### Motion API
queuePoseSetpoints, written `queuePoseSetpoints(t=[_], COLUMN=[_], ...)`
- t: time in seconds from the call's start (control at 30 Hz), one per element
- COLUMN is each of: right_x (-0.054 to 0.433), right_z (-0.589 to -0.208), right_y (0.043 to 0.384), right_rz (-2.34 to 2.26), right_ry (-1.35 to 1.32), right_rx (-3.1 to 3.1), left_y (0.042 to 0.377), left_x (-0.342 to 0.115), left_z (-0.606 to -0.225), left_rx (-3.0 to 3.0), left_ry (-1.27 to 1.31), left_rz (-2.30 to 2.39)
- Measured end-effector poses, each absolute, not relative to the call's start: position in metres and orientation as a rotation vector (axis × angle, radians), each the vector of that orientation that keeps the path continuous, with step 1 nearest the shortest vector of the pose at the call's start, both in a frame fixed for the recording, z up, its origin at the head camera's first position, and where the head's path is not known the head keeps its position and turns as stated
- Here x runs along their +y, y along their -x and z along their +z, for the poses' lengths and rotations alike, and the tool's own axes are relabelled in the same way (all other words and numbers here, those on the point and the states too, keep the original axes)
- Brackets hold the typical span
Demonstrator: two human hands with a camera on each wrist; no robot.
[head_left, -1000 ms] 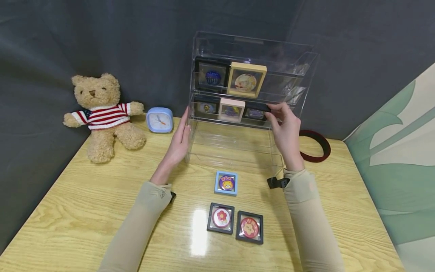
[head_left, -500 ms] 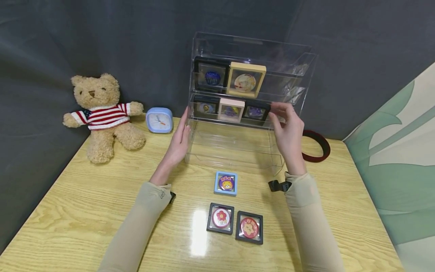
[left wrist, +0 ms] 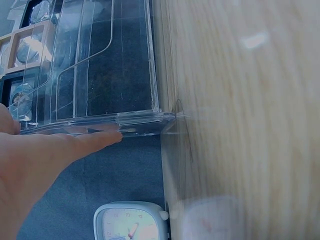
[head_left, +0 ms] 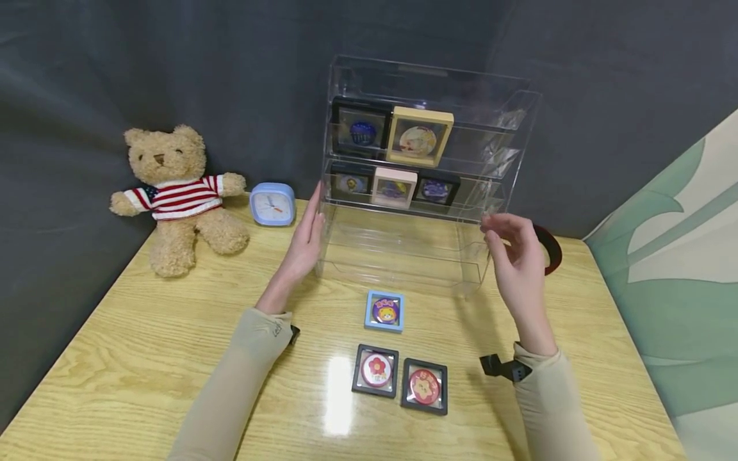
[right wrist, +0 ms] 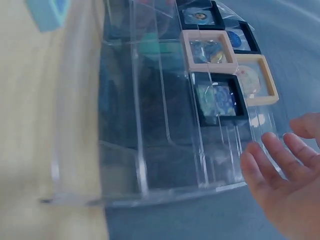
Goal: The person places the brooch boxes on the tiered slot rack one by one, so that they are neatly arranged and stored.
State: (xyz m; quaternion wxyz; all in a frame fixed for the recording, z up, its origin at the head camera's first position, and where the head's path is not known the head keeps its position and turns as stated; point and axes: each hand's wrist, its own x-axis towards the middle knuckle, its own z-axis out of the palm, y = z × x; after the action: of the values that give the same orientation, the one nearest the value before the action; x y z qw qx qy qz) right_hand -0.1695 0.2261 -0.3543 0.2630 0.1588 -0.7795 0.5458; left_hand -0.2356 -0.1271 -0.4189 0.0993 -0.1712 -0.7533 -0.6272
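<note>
A clear acrylic display rack (head_left: 432, 83) stands at the back of the table. My left hand (head_left: 302, 246) rests with straight fingers against its left side. Off the rack's right side, my right hand (head_left: 519, 275) holds nothing, its fingers loosely bent; in the right wrist view they are spread. The middle tier bears a black frame (head_left: 350, 184), a pale pink frame (head_left: 394, 188) and a second black frame (head_left: 436, 191) at the right. Above them stand a large black frame (head_left: 360, 128) and a yellow frame (head_left: 419, 136).
Before the rack lie a blue frame (head_left: 384, 312) with a bear badge, a flower-badge frame (head_left: 375, 371) and a star-badge frame (head_left: 425, 387). A teddy bear (head_left: 175, 192) and blue clock (head_left: 273, 205) are left. A dark red ring (head_left: 552, 250) lies behind my right hand.
My right hand has let go of the right-hand black frame on the middle tier and moved down and right, away from it. My left hand has stayed on the rack's side.
</note>
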Motion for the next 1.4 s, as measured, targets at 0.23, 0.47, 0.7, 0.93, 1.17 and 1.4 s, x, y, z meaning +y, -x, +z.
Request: queuePoseSetpoints(t=[0.23, 0.47, 0.7, 0.93, 1.17, 1.4], right_x=[0.241, 0.243, 0.238, 0.238, 0.242, 0.246], right_z=[-0.384, -0.419, -0.439, -0.455, -0.469, -0.466], right_y=[0.137, 0.115, 0.090, 0.075, 0.063, 0.052], right_rz=[1.905, 1.993, 2.039, 2.112, 2.115, 1.691], right_ry=[-0.302, -0.309, -0.378, -0.406, -0.602, -0.914], right_rx=[-1.951, -2.099, -2.195, -2.327, -2.447, -2.762], left_y=[0.238, 0.234, 0.238, 0.219, 0.224, 0.235], left_x=[-0.127, -0.127, -0.126, -0.121, -0.123, -0.125], left_z=[-0.424, -0.419, -0.422, -0.396, -0.404, -0.419], left_rx=[-2.205, -2.224, -2.243, -2.243, -2.265, -2.204], left_ry=[0.527, 0.519, 0.517, 0.509, 0.484, 0.515], left_rz=[-1.820, -1.815, -1.810, -1.857, -1.843, -1.825])
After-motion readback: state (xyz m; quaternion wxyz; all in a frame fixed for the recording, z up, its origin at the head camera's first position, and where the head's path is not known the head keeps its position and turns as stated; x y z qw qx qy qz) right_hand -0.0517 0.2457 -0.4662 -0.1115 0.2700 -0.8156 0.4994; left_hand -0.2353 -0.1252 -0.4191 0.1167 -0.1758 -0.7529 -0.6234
